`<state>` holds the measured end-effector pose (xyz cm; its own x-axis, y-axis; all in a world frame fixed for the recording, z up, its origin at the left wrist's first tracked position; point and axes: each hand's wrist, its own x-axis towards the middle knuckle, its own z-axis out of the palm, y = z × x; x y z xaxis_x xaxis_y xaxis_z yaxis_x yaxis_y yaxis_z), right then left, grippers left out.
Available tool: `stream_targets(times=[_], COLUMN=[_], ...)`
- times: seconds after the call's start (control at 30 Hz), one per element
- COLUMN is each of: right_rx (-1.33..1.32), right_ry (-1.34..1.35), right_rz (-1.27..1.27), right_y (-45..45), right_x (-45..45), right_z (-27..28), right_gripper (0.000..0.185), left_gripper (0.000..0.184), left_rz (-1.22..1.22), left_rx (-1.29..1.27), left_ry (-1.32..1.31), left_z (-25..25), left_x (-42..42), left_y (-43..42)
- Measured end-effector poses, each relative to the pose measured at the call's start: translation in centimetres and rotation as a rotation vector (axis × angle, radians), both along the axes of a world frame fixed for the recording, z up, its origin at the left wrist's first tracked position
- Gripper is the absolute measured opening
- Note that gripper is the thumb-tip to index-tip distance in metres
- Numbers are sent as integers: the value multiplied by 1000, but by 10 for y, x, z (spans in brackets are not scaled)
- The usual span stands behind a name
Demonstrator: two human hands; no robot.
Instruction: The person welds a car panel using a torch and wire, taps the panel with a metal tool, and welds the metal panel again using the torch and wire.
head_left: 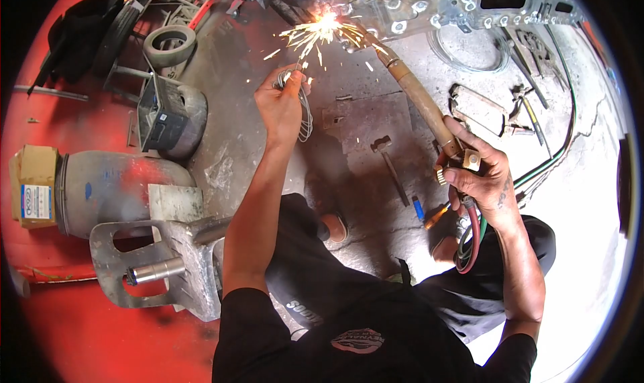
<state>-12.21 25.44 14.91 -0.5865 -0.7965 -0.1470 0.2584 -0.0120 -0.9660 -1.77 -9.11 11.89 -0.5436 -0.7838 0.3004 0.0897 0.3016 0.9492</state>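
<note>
My right hand (479, 175) is wrapped round the handle of a welding torch (419, 98), whose red and green hoses (473, 238) hang below it. The torch points up and left to a bright glow with flying sparks (327, 24), at the edge of a grey metal car-body part (429, 10). Pinched in my left hand (280, 101) is a looped coil of thin wire (305, 118). One wire end stands up from the fingers toward the sparks. Glare hides the spot where the torch tip meets the metal.
On the floor lie a hammer (390, 168), a blue cylinder (418, 207), a clamp-like frame (477, 108) and a large wire coil (469, 51). At left are a tank (121, 192), a carton (33, 185), a black battery case (163, 114), a grey plastic chair (194, 269) and a tyre (170, 45).
</note>
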Motion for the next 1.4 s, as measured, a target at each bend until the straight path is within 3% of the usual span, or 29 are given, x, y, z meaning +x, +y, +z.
stream_targets(times=[1.4], right_rx=[5], right_ry=[17], right_rz=[7], right_y=[-1], right_x=[2], right_z=[0], right_gripper=[65], left_gripper=[14], left_rz=[2], left_rx=[28], left_ry=[2], left_z=[2], left_x=[-2], left_y=[3])
